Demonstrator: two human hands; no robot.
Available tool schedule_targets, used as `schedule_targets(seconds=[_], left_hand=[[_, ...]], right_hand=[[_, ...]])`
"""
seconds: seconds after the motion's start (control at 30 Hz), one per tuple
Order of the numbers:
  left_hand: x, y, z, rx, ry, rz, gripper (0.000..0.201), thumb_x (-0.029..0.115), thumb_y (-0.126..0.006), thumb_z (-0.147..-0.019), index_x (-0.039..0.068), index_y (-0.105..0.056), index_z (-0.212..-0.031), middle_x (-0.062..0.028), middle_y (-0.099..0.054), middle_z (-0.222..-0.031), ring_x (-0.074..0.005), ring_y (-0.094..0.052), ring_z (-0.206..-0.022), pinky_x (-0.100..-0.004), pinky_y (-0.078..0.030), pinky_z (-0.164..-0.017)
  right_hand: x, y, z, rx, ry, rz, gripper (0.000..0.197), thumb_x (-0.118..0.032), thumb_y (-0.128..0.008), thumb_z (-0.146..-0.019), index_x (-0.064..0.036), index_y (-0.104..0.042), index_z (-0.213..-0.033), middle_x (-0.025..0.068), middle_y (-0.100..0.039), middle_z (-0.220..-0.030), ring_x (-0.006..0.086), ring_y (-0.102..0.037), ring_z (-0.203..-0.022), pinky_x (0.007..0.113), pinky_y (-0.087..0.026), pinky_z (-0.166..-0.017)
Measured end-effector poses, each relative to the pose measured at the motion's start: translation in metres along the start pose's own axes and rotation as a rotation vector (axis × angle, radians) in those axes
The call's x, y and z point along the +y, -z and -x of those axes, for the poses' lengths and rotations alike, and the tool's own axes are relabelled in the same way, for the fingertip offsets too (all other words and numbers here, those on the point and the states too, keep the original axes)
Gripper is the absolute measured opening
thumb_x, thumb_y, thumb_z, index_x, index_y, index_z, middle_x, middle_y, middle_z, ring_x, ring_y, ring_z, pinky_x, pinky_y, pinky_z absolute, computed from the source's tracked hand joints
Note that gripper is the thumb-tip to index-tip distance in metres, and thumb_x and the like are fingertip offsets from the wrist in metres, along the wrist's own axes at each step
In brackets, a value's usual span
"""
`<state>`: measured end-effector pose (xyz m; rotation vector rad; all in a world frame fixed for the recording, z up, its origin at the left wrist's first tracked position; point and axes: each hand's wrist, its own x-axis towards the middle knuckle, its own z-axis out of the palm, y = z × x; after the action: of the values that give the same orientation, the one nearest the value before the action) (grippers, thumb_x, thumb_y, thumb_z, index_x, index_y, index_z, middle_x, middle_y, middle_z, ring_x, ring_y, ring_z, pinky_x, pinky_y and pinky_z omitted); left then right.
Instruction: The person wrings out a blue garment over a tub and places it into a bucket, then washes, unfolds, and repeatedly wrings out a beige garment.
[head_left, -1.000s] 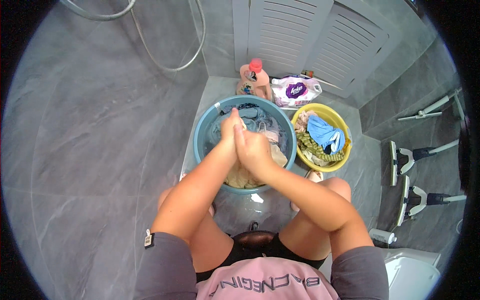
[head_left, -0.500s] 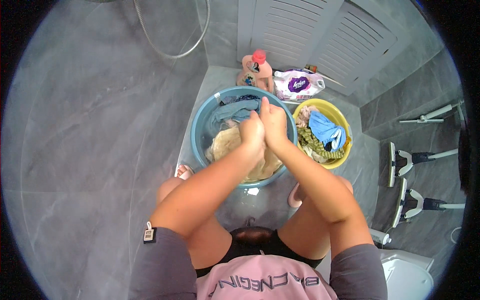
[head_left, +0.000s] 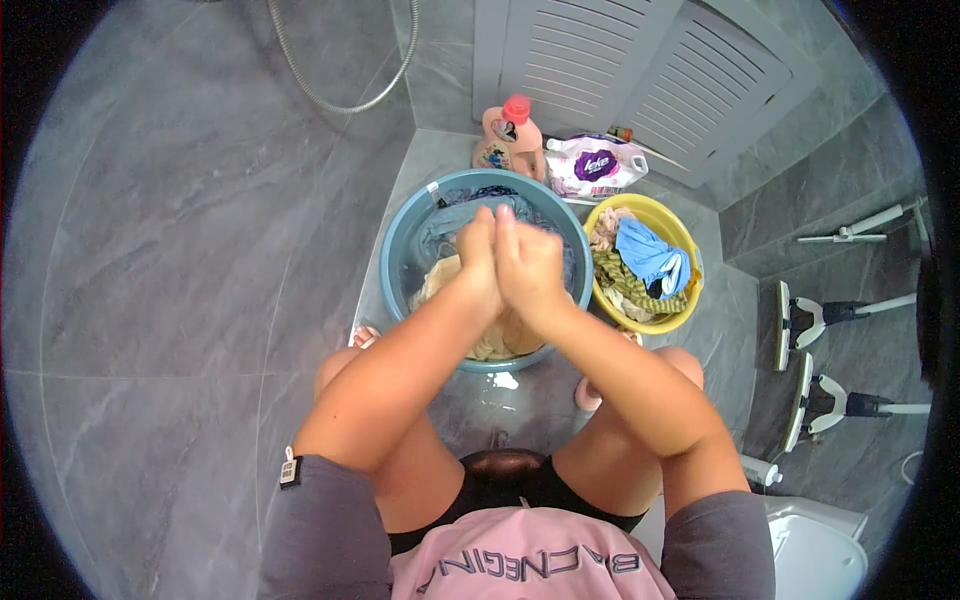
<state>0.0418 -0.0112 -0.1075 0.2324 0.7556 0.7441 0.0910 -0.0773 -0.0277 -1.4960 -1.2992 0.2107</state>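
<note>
I squat over a round blue basin (head_left: 394,252) that holds water and wet clothes. My left hand (head_left: 479,248) and my right hand (head_left: 531,266) are pressed side by side above its middle, both clenched, knuckles facing away from me. A beige cloth (head_left: 441,278) bunches up under the fists and runs down below my forearms; where the fingers grip it is hidden. A blue-grey garment (head_left: 440,228) lies soaking at the far side of the basin.
A yellow basin (head_left: 641,204) with a blue garment (head_left: 646,252) and green cloth stands right of the blue one. Behind them are a pink detergent bottle (head_left: 513,136) and a white-purple pouch (head_left: 597,164). Louvered doors (head_left: 620,60), a shower hose (head_left: 340,100), slippers (head_left: 812,322) and a toilet (head_left: 822,550) are around.
My clenched hands have stayed together over the blue basin, shifting forward and back above the beige cloth. My head has dipped, so the basins sit lower in view.
</note>
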Motion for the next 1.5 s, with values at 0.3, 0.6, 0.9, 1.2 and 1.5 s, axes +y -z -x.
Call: schedule_targets(seconds=[0.3, 0.6, 0.9, 1.2, 1.5], left_hand=[[0.047, -0.024, 0.035, 0.053, -0.138, -0.252, 0.041, 0.045, -0.042, -0.088, 0.009, -0.049, -0.069, -0.0026, -0.051, -0.066, -0.0188, -0.047, -0.055, -0.0352, -0.04, -0.053], [0.032, -0.022, 0.041, -0.095, -0.015, 0.016, 0.039, 0.038, -0.04, -0.092, 0.005, -0.055, -0.078, -0.0058, -0.055, -0.075, -0.0162, -0.054, -0.069, -0.0342, -0.043, -0.062], [0.008, -0.068, 0.075, 0.175, -0.232, -0.275, 0.044, 0.037, -0.034, -0.094, 0.002, -0.059, -0.086, -0.0089, -0.059, -0.088, -0.0181, -0.056, -0.082, -0.0334, -0.044, -0.073], [-0.006, -0.09, 0.097, 0.296, -0.114, -0.438, 0.033, 0.034, -0.044, -0.09, 0.006, -0.058, -0.1, -0.0068, -0.059, -0.099, -0.015, -0.056, -0.093, -0.0335, -0.043, -0.082], [-0.024, -0.068, 0.089, 0.273, -0.151, -0.199, 0.023, 0.032, -0.047, -0.088, 0.012, -0.057, -0.091, -0.0038, -0.06, -0.087, -0.0151, -0.06, -0.081, -0.0333, -0.048, -0.073]], right_hand=[[-0.026, -0.005, 0.005, -0.031, -0.057, -0.136, 0.04, -0.023, -0.055, -0.088, 0.0029, -0.053, -0.058, 0.0099, -0.041, -0.045, 0.0098, -0.036, -0.045, 0.031, -0.034, -0.044], [-0.027, 0.004, -0.006, -0.079, -0.136, -0.051, 0.046, -0.032, -0.052, -0.089, 0.0036, -0.055, -0.06, 0.0079, -0.042, -0.047, 0.0101, -0.035, -0.048, 0.033, -0.034, -0.045], [-0.01, 0.015, -0.022, -0.055, -0.223, -0.114, 0.045, -0.033, -0.049, -0.089, 0.001, -0.059, -0.061, 0.0227, -0.05, -0.054, 0.0361, -0.053, -0.049, 0.041, -0.041, -0.05], [0.014, 0.029, -0.039, -0.168, -0.417, -0.128, 0.048, -0.032, -0.051, -0.09, 0.0019, -0.049, -0.057, -0.0021, -0.041, -0.049, 0.0065, -0.034, -0.05, 0.029, -0.031, -0.044], [0.006, 0.028, -0.026, -0.173, -0.245, 0.04, 0.046, -0.031, -0.048, -0.089, 0.0008, -0.054, -0.057, 0.0185, -0.048, -0.051, 0.0307, -0.047, -0.043, 0.037, -0.038, -0.045]])
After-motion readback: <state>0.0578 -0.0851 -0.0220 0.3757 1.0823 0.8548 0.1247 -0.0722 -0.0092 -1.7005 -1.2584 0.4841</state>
